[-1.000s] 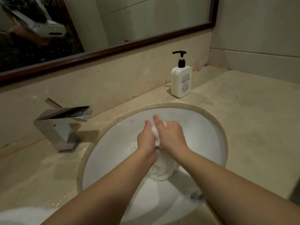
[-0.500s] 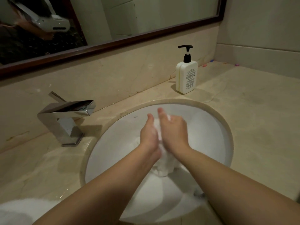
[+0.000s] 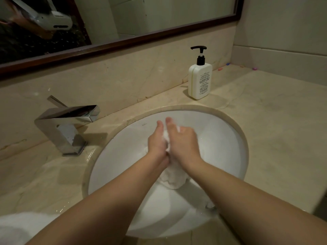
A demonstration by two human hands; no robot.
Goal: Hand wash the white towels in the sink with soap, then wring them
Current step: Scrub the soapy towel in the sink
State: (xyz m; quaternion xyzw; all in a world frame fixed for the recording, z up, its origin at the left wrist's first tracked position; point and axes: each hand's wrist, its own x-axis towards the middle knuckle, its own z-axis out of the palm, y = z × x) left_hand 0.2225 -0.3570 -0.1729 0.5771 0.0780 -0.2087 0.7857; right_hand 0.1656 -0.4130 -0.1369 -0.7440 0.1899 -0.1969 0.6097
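Both my hands, left hand point(image 3: 158, 142) & right hand point(image 3: 182, 141), clamp the white towel point(image 3: 174, 179) mid-sink point(image 3: 228, 138), fingers curled round it; I'd rub w/ firm, short strokes, low in the bowl.

Counter: beige marble point(image 3: 276, 131), glossy, wet sheen near the tap
Backsplash: same beige stone point(image 3: 123, 80), faintly veined
Mirror: dark wooden frame point(image 3: 123, 43) (pale tiled wall reflected)
Side wall: pale tiles point(image 3: 283, 32)
Tap: angular chrome point(image 3: 65, 124)
Light: dim, warm
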